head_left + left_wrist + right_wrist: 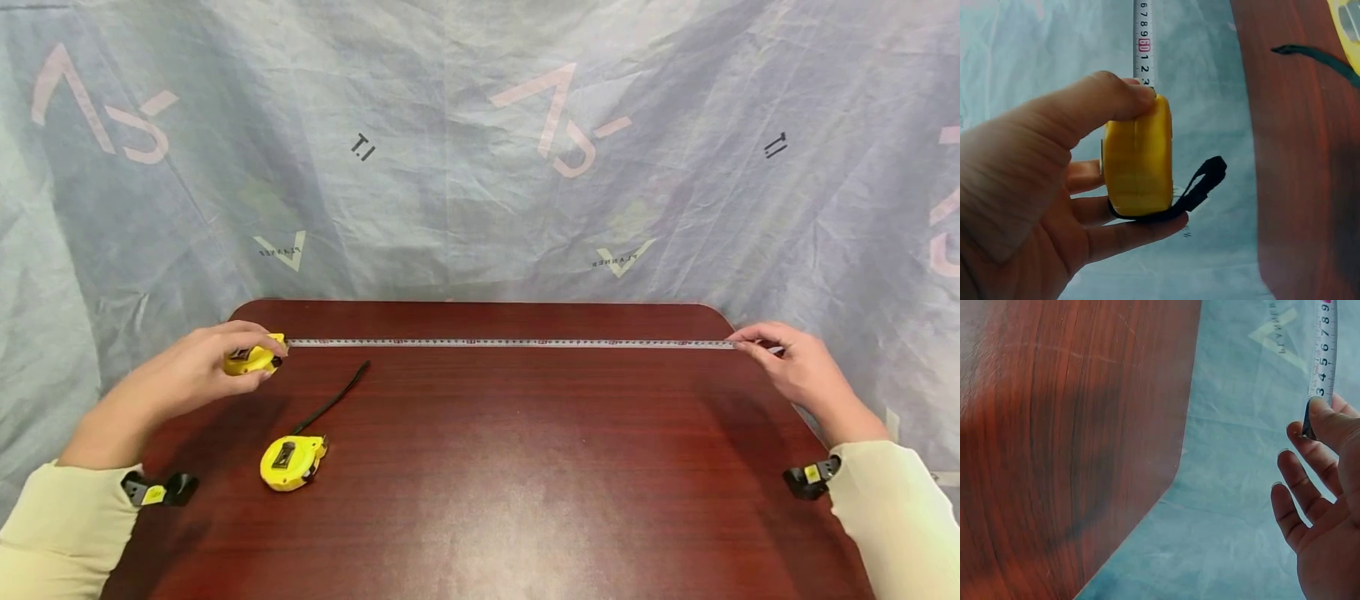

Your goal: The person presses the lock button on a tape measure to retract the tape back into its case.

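Observation:
A yellow tape measure [251, 360] is gripped in my left hand [197, 364], raised above the far left of the table. Its white blade [480, 342] stretches straight across to the right, and my right hand [802, 371] pinches the end between thumb and forefinger. In the left wrist view, my thumb presses on top of the yellow case [1141, 162], beside the blade's mouth, and a black strap [1200, 187] hangs from the case. The right wrist view shows the blade's low numbers [1322, 356] near my thumb; the other fingers spread loosely.
A second yellow tape measure [291, 463] lies at the left on the dark red wooden table [525, 467], its black strap [333, 400] trailing toward the back. Behind the table's rounded far edge hangs a grey printed cloth [450, 167].

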`<state>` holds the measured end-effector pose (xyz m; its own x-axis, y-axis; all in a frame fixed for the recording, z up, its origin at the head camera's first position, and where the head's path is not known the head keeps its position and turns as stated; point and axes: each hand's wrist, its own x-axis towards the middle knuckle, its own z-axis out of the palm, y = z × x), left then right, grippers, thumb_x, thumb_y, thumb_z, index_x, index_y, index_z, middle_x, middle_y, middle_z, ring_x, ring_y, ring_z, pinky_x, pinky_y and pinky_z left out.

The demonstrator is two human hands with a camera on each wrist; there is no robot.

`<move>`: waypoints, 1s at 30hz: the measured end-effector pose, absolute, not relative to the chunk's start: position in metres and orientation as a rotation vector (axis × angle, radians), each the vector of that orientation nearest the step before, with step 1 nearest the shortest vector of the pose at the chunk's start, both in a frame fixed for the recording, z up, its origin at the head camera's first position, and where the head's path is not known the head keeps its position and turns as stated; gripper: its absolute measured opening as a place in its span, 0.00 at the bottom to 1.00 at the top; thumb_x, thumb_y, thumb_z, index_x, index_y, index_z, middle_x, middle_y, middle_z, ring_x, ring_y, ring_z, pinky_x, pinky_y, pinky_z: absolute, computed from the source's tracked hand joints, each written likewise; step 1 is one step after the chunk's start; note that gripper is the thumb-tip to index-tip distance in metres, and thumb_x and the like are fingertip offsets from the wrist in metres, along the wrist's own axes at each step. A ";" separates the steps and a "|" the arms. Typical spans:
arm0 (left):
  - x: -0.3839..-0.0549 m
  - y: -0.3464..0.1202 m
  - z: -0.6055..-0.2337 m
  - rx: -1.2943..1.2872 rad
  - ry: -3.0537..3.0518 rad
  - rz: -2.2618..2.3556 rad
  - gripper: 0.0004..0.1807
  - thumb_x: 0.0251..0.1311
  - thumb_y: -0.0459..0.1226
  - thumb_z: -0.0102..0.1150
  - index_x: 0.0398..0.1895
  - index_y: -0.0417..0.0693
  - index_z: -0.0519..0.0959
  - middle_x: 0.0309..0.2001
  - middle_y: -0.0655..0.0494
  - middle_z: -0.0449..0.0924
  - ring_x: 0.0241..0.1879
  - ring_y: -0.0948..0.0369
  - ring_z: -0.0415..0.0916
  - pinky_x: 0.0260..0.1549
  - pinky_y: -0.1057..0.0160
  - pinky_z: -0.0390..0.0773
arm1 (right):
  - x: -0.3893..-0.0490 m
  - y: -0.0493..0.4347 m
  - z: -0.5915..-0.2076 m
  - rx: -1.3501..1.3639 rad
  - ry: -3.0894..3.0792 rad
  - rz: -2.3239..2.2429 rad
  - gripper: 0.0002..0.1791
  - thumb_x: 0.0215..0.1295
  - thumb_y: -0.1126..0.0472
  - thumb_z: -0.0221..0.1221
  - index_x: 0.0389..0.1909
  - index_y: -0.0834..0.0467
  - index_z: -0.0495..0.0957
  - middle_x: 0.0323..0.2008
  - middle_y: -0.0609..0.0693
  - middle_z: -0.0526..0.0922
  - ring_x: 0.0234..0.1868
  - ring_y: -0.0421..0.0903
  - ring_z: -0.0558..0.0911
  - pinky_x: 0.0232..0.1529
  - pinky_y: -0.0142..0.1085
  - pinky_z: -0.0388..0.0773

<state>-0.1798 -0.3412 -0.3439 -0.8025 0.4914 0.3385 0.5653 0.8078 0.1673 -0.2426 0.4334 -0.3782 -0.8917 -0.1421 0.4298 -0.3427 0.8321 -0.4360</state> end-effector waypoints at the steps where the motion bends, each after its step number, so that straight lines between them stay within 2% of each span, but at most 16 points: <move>1: -0.177 -0.341 -0.343 -0.815 -2.713 -0.367 0.24 0.55 0.32 0.76 0.52 0.65 0.84 0.55 0.64 0.79 0.43 0.66 0.76 0.37 0.65 0.76 | -0.240 0.434 -0.378 0.362 -2.628 0.724 0.06 0.73 0.58 0.64 0.46 0.51 0.87 0.43 0.34 0.83 0.36 0.26 0.74 0.32 0.25 0.70; 9: -0.162 -0.338 -0.339 -0.845 -2.692 -0.318 0.25 0.53 0.31 0.77 0.51 0.66 0.83 0.54 0.63 0.78 0.38 0.70 0.77 0.35 0.66 0.77 | -0.228 0.438 -0.376 0.363 -2.625 0.688 0.06 0.73 0.58 0.65 0.47 0.50 0.88 0.43 0.32 0.81 0.37 0.22 0.72 0.35 0.23 0.69; 17: -0.159 -0.334 -0.340 -0.876 -2.662 -0.332 0.25 0.52 0.29 0.76 0.49 0.67 0.83 0.52 0.67 0.78 0.39 0.70 0.76 0.36 0.71 0.75 | -0.224 0.443 -0.381 0.422 -2.557 0.661 0.06 0.71 0.63 0.66 0.44 0.51 0.88 0.41 0.23 0.79 0.35 0.20 0.72 0.34 0.22 0.68; 21: -0.158 -0.334 -0.341 -0.899 -2.659 -0.364 0.25 0.54 0.29 0.76 0.49 0.68 0.82 0.52 0.67 0.78 0.38 0.71 0.76 0.35 0.72 0.74 | -0.223 0.444 -0.383 0.416 -2.544 0.657 0.05 0.70 0.63 0.67 0.43 0.51 0.88 0.39 0.23 0.80 0.34 0.22 0.73 0.33 0.22 0.68; 26: -0.158 -0.333 -0.342 -0.909 -2.641 -0.390 0.24 0.54 0.29 0.76 0.44 0.68 0.81 0.50 0.65 0.77 0.34 0.72 0.74 0.31 0.72 0.74 | -0.222 0.444 -0.385 0.417 -2.536 0.652 0.06 0.70 0.63 0.67 0.42 0.50 0.88 0.39 0.24 0.80 0.35 0.21 0.72 0.34 0.22 0.68; 30: -0.157 -0.332 -0.343 -0.903 -2.631 -0.373 0.23 0.54 0.29 0.77 0.43 0.70 0.81 0.50 0.64 0.78 0.35 0.71 0.74 0.32 0.72 0.73 | -0.221 0.443 -0.386 0.419 -2.534 0.651 0.06 0.69 0.63 0.67 0.43 0.51 0.88 0.40 0.26 0.81 0.35 0.20 0.72 0.35 0.22 0.68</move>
<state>-0.1573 -0.3323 -0.3435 -0.7430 0.5427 0.3917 0.6302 0.7643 0.1364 -0.2208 0.4433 -0.3857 -0.8346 -0.1683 0.5245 -0.4003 0.8394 -0.3676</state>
